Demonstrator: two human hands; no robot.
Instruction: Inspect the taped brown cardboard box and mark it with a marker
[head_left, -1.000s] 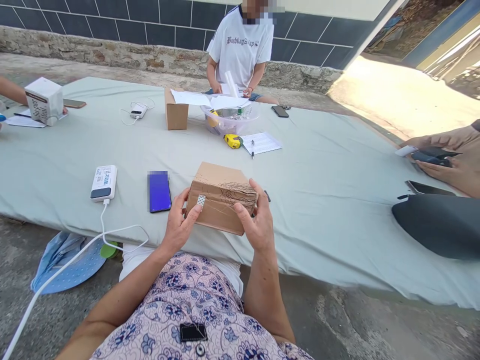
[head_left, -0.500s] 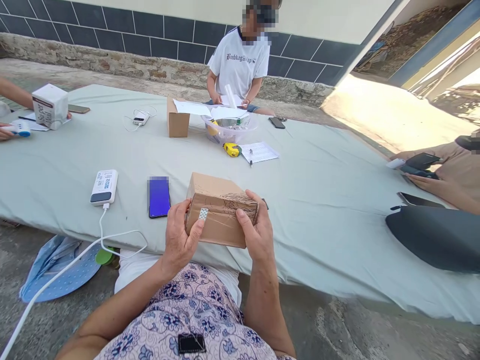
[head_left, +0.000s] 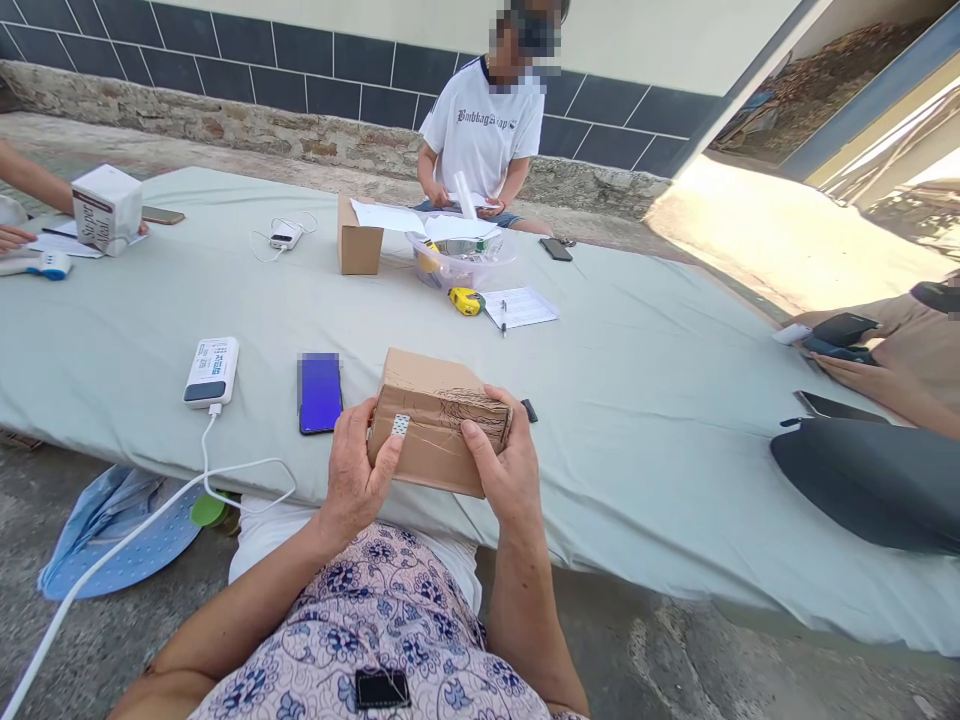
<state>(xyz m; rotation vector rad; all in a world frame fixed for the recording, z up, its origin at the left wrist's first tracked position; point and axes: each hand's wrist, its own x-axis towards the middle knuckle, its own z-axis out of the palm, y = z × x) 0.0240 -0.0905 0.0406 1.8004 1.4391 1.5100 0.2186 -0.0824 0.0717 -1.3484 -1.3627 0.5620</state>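
Note:
A brown cardboard box (head_left: 431,450) is held between my two hands, just above the near edge of the table. My left hand (head_left: 356,465) grips its left end, the thumb beside a small patterned sticker (head_left: 401,425) on the near side. Round the right end is my right hand (head_left: 514,455), thumb on the near side and fingers behind. Creased, wrinkled tape runs over the box's upper right part. Left of the box lies a phone (head_left: 320,393) with a blue screen. A small black object (head_left: 529,411) shows just past my right fingers.
On the cloth-covered table (head_left: 660,400) lie a white power bank (head_left: 212,372) with a cable, a yellow tape measure (head_left: 466,301), a paper sheet (head_left: 525,306) and a plastic basin (head_left: 465,268). A black cap (head_left: 862,480) lies right. Other people sit left, right and opposite.
The box and my hands have shifted slightly left, and more of the small black object shows. At the far left, the other person's hand has come off the white-and-blue device.

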